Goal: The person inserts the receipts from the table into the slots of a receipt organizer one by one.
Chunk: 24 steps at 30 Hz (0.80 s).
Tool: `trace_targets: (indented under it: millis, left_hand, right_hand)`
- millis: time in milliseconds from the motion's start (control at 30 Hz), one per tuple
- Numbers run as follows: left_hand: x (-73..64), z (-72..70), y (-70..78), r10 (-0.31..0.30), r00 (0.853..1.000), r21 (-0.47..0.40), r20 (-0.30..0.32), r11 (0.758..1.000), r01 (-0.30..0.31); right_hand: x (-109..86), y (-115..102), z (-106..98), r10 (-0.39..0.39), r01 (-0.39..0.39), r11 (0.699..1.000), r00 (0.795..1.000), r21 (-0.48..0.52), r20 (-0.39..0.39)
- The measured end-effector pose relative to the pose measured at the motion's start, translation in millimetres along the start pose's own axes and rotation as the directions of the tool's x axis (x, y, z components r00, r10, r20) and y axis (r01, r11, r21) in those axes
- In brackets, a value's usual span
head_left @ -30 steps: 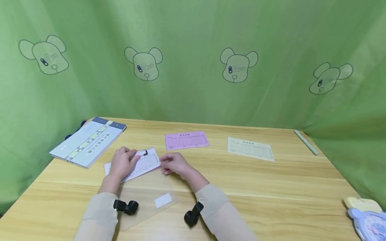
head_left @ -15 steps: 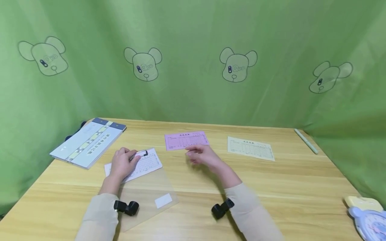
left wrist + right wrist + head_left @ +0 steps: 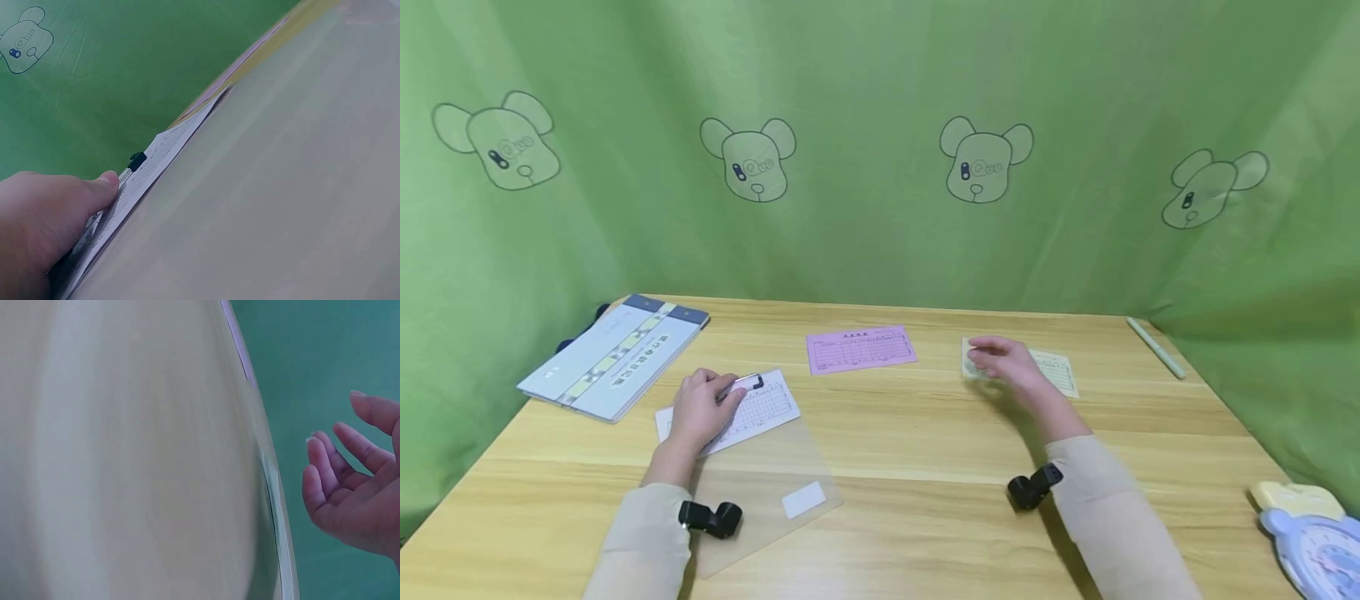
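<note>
My left hand [image 3: 700, 407] grips the metal clip [image 3: 741, 386] with black ends at the far edge of a clear clipboard [image 3: 760, 500]. A white printed form [image 3: 767, 406] lies on the board, partly covered by that hand. In the left wrist view the thumb [image 3: 100, 190] lies along the clip, above the form. My right hand [image 3: 1006, 365] hovers over a pale green printed form [image 3: 1056, 372] and hides its middle. In the right wrist view its fingers [image 3: 322, 465] are loosely bent and spread, holding nothing, above the tabletop.
A purple printed form [image 3: 861, 350] lies at the back middle. A pale blue account book [image 3: 617, 358] lies at the left, and a light green pen [image 3: 1156, 348] at the back right. A blue clock [image 3: 1326, 554] and a yellow object [image 3: 1296, 500] occupy the right front.
My right hand has left the edge of the white form and moved right, past the purple form, to the pale green form. The left hand stays at the clip.
</note>
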State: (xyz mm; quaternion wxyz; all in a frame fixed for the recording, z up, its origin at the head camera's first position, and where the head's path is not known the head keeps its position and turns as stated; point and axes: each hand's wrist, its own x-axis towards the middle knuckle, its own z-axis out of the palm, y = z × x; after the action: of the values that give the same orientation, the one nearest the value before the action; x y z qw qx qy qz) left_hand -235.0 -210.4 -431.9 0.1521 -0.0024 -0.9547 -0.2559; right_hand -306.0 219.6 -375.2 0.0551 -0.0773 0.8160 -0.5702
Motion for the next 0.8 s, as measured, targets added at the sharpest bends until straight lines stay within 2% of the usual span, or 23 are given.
trace_targets:
  millis: [200, 367, 567, 667, 800]
  left_hand:
    - [0.2, -0.2, -0.4, 0.002, 1.0, -0.018, 0.004, 1.0, -0.002]
    - [0.6, -1.3, -0.3, -0.009, 1.0, -0.023, 0.011, 1.0, 0.009]
    - [0.7, -2.2, 1.3, -0.016, 1.0, -0.03, 0.017, 0.999, 0.017]
    - [0.4, -2.3, 1.8, -0.027, 0.999, -0.031, 0.023, 0.999, 0.028]
    - [0.5, -2.1, 2.0, -0.038, 0.999, -0.031, 0.029, 0.999, 0.039]
  right_hand:
    - [3.5, 13, -40, 0.023, -0.028, 0.995, 0.998, -0.092, -0.062]
    - [3.1, 21, -66, 0.081, -0.091, 0.994, 0.987, -0.067, -0.136]
    - [1.4, 39, -88, 0.141, -0.172, 0.979, 0.959, -0.111, -0.245]
    - [0.3, 49, -97, 0.184, -0.227, 0.967, 0.936, -0.116, -0.3]
    - [-4.2, 58, -102, 0.228, -0.271, 0.957, 0.923, -0.106, -0.31]
